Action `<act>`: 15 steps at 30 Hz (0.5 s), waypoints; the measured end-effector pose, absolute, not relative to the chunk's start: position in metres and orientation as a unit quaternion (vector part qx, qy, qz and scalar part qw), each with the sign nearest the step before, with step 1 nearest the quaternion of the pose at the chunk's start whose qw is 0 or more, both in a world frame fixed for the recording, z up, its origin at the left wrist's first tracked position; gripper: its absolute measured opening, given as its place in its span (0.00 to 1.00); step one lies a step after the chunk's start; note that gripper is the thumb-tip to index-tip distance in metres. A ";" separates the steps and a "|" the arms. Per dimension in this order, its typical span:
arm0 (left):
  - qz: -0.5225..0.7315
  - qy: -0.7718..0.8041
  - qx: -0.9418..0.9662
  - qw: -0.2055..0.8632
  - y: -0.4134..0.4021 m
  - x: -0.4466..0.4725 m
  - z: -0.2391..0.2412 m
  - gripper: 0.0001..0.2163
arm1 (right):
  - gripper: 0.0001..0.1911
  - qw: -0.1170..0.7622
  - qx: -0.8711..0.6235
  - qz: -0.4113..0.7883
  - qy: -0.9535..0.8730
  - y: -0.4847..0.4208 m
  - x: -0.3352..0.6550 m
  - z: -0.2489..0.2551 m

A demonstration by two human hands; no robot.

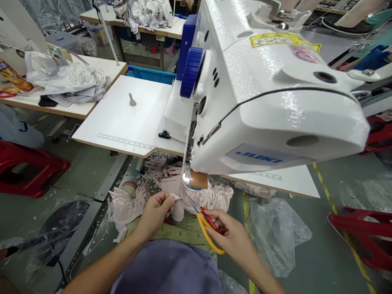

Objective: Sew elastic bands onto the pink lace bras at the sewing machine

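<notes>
My left hand (156,210) pinches a small pale fabric piece (177,206) low in front of me, over my lap. My right hand (228,234) grips yellow-handled scissors (204,226), their blades pointing up-left toward the fabric piece. White lace fabric (211,196) lies across my lap under both hands. A white Juki sewing machine (269,94) with a blue handwheel (191,71) looms right above the hands.
The white sewing table (122,118) carries a ruler strip along its front edge. Left stands another table with a heap of white fabric (67,79). Red plastic stools (27,167) sit left and right. Clear plastic bags (275,232) and fabric scraps litter the floor.
</notes>
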State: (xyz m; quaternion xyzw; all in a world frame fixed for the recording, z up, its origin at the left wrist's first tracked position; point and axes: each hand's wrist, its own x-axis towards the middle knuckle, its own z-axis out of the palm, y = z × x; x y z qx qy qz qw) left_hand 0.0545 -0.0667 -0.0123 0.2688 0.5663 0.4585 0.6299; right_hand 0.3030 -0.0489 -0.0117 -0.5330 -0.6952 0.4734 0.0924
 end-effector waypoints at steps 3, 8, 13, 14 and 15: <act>0.471 0.549 0.232 0.650 -0.067 0.057 -0.011 0.18 | 0.18 0.081 -0.563 0.403 -0.717 -0.025 0.333 -0.007; 0.450 0.533 0.219 0.682 -0.062 0.060 -0.002 0.17 | 0.20 0.122 -0.596 0.115 -0.785 0.059 0.364 0.013; 0.340 0.507 0.277 0.742 -0.055 0.060 0.017 0.10 | 0.18 0.220 -0.468 0.049 -0.855 0.046 0.318 0.024; 0.303 0.504 0.300 0.751 -0.053 0.060 0.021 0.10 | 0.18 0.212 -0.396 0.099 -0.888 0.031 0.302 0.021; 0.266 0.501 0.324 0.757 -0.051 0.059 0.024 0.10 | 0.17 0.190 -0.322 0.151 -0.915 0.016 0.288 0.016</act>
